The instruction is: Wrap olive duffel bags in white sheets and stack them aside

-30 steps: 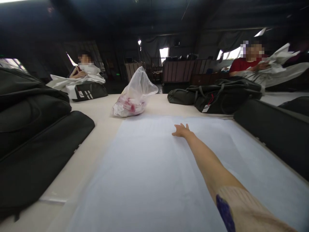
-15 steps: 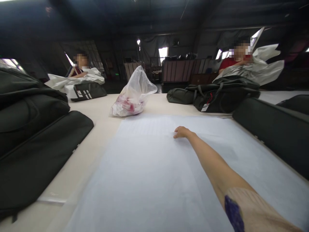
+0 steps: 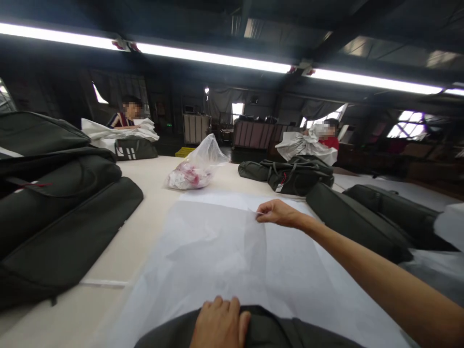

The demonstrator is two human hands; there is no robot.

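A thin, see-through white sheet [image 3: 213,237] lies over the middle of the table, with layers showing through one another. My right hand [image 3: 276,212] pinches its far corner, slightly raised, between thumb and fingers. At the bottom edge a dark green fabric bag [image 3: 279,324] comes partly into view, lying on the near part of the sheet. My left hand [image 3: 220,323] is on this bag, its fingers curled over the far edge and the thumb to the right. Most of that bag is cut off by the frame.
Dark green bags are piled on the left [image 3: 72,227]; others lie to the right [image 3: 355,217] and far right [image 3: 300,176]. A clear plastic bag [image 3: 194,169] with white and red contents stands beyond the sheet. Two people [image 3: 125,116] handle white sheeting across the table [image 3: 145,166].
My right hand now holds the raised corner of the sheet. My left hand and a dark green bag have come into view at the bottom. The camera has tilted up.
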